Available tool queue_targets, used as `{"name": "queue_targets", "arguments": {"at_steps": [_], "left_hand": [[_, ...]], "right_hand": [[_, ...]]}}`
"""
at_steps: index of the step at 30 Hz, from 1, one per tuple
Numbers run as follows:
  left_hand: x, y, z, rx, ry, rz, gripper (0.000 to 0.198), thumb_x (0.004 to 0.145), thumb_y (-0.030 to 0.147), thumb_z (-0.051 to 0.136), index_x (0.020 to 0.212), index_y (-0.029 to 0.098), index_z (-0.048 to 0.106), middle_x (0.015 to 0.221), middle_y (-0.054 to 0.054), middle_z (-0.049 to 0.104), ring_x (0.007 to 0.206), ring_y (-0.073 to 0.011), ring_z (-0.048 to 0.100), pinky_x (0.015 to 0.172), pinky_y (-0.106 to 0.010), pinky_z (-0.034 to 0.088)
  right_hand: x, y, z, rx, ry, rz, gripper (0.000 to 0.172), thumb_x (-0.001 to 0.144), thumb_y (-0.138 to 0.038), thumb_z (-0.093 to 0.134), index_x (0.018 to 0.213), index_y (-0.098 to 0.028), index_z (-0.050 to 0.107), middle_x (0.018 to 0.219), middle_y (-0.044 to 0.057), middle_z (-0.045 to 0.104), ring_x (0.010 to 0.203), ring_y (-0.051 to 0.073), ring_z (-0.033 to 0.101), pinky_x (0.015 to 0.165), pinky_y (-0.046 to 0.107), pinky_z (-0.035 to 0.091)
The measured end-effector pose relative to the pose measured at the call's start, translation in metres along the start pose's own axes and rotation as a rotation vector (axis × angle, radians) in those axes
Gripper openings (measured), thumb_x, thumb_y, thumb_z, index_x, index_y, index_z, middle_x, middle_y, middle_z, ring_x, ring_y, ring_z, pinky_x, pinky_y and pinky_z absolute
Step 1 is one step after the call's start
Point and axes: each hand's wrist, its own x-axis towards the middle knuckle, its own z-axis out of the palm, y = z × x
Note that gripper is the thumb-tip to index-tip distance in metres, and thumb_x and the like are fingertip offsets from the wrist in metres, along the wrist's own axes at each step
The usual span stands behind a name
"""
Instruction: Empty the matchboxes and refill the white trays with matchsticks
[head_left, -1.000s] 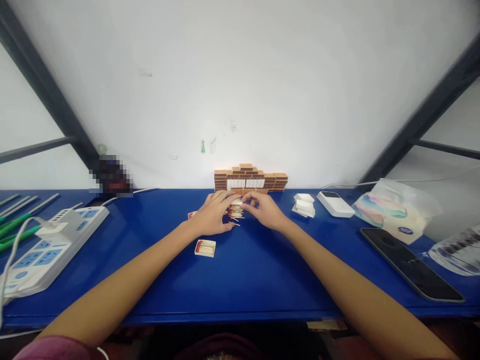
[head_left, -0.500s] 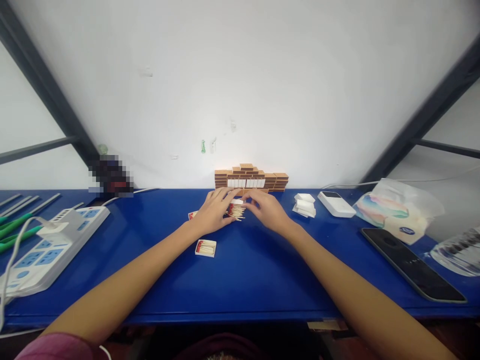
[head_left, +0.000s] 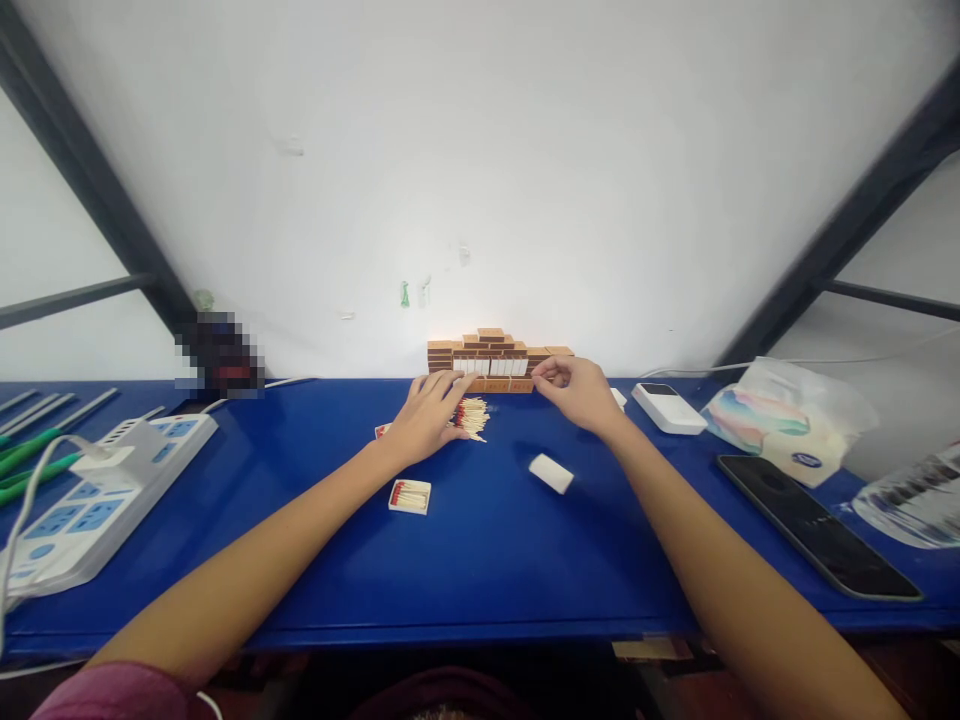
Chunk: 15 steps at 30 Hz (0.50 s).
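My left hand rests on the table with its fingers stretched forward and apart. Its thumb lies along the pile of loose red-headed matches, and the hand hides the pile's left side. My right hand is near the right part of the matchbox stack, fingers curled and fingertips drawn towards the thumb; anything between them is too small to make out. A small white matchbox tray is below the right hand, apart from it, its plain side showing. Nearer me, another tray holds several matches.
Partly hidden white trays lie behind my right wrist. Rightwards are a white device, a tissue pack, a phone and a plastic bottle. A power strip with cables and green-handled tools occupy the left.
My right hand has moved right, away from the match pile. The white tray that was between my hands is now lower right, out of my fingers. My left hand has hardly moved.
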Motion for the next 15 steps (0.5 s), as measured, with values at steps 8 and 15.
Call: {"name": "queue_targets", "arguments": {"at_steps": [8, 15], "left_hand": [[-0.003, -0.001, -0.015, -0.022, 0.001, -0.003, 0.082, 0.084, 0.041, 0.081, 0.152, 0.026, 0.037, 0.151, -0.017, 0.048, 0.143, -0.0367, 0.041, 0.115, -0.053, 0.033], [-0.039, -0.008, -0.075, -0.31, -0.421, -0.091, 0.048, 0.076, 0.061, 0.08, 0.105, 0.024, 0.07, 0.098, -0.004, 0.068, 0.086, -0.0215, 0.065, 0.071, -0.03, 0.048]], "right_hand": [[-0.001, -0.001, -0.023, -0.278, -0.329, -0.018, 0.019, 0.087, -0.037, 0.066, 0.084, -0.019, 0.073, 0.077, 0.005, 0.072, 0.066, 0.018, 0.062, 0.061, 0.028, 0.043], [-0.062, -0.024, -0.057, -0.459, -0.671, 0.129, 0.04, 0.079, -0.062, 0.073, 0.085, -0.023, 0.071, 0.084, 0.01, 0.075, 0.069, 0.023, 0.068, 0.057, 0.032, 0.046]]}}
